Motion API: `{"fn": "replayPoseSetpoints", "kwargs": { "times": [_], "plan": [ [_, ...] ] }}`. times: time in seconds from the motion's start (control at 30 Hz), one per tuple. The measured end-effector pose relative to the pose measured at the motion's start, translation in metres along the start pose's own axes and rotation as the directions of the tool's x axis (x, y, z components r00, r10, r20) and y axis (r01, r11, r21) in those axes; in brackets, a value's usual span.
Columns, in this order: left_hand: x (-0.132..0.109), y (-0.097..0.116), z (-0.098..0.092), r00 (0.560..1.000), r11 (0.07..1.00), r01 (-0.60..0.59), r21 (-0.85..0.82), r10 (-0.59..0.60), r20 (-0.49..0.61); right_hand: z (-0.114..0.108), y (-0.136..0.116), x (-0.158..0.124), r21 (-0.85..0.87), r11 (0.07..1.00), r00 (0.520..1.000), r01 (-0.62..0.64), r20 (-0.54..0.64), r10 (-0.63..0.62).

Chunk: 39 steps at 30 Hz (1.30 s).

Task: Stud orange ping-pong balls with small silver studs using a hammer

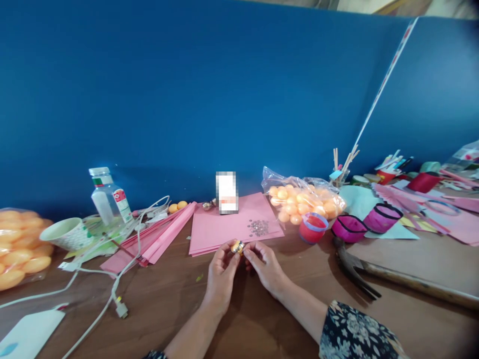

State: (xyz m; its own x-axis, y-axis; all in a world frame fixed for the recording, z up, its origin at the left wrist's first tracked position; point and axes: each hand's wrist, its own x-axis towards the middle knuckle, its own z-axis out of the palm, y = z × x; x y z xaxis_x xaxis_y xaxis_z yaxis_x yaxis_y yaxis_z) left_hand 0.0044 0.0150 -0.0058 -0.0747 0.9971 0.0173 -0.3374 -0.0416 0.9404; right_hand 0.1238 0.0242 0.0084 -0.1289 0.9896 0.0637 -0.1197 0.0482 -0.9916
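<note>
My left hand pinches a small orange ball partly covered with shiny silver pieces. On the ball's right side, the thumb and fingers of my right hand are pressed together. Whether a small piece sits between those right fingertips cannot be made out. Just beyond both hands lies a stack of pink sheets. A scatter of small silver beads rests on its right part. At the back of the stack are a blurred-out upright object and silver-covered balls.
Right: a clear bag of orange balls, a red tub, magenta fabric cuffs and a claw hammer. Left: a paper cup, a plastic bottle, white cables and another bag of balls. A blue partition stands behind.
</note>
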Motion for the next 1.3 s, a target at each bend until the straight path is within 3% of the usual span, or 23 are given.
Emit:
{"fn": "replayPoseSetpoints", "kwargs": {
  "times": [0.4,0.8,1.3],
  "plan": [
    [-0.0001,0.0016,0.0006,0.999,0.997,-0.039,0.061,0.04,-0.011,0.0002,0.0014,0.0001,-0.025,1.0,1.0,0.012,0.0,-0.012],
    [-0.0012,0.0033,0.0017,0.999,1.0,-0.008,0.026,0.009,-0.035,0.0007,0.0031,-0.0013,-0.005,1.0,1.0,0.013,0.006,-0.013],
    [-0.0022,0.0065,0.0025,1.0,1.0,0.004,0.006,-0.004,0.017,0.0008,0.0015,-0.0028,-0.011,0.999,0.999,0.039,0.037,-0.039]
  ]
}}
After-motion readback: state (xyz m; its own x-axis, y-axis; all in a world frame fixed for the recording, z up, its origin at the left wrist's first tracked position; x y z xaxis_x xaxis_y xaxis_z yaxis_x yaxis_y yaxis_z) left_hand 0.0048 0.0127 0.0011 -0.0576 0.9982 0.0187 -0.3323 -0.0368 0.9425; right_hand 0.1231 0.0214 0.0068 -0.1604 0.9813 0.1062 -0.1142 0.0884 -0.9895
